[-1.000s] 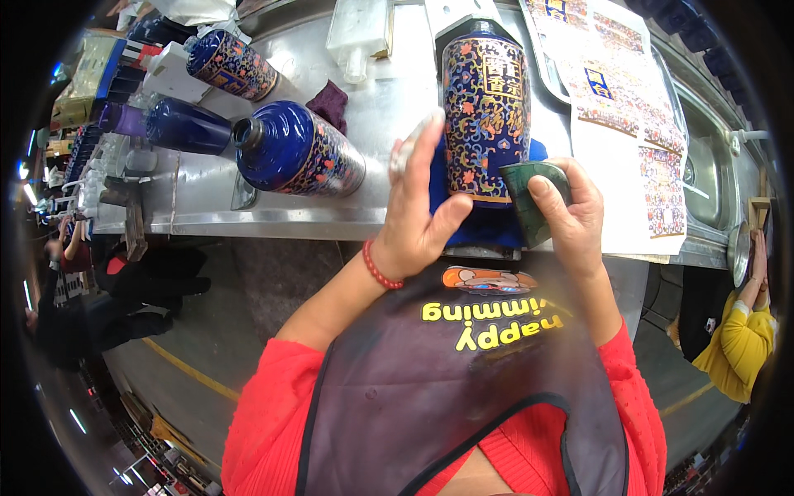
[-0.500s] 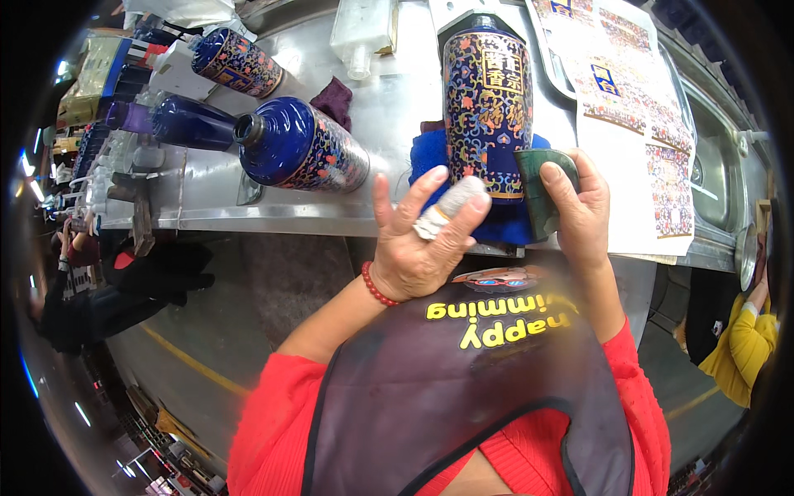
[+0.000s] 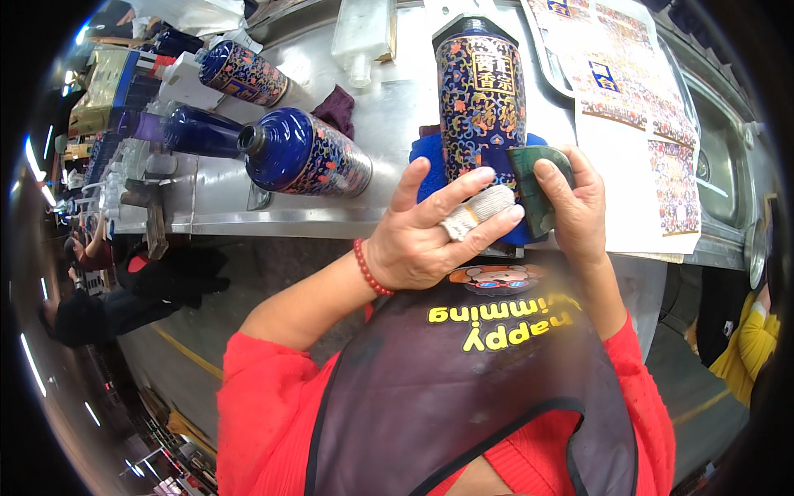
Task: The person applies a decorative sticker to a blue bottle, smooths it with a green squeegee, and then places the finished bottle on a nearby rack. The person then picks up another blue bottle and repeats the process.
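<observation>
and here's the right hand (image 3: 579, 215), fingers pinched around a green sheet (image 3: 529, 190), right at the lower right side of the patterned bottle (image 3: 481, 99)! that bottle lies neck-away over a blue cloth (image 3: 427, 150) on the worktop (image 3: 399, 99). the left hand (image 3: 413, 244) spreads its fingers at the bottle's near end, one wrapped in white; whether they touch, i can't tell.
</observation>
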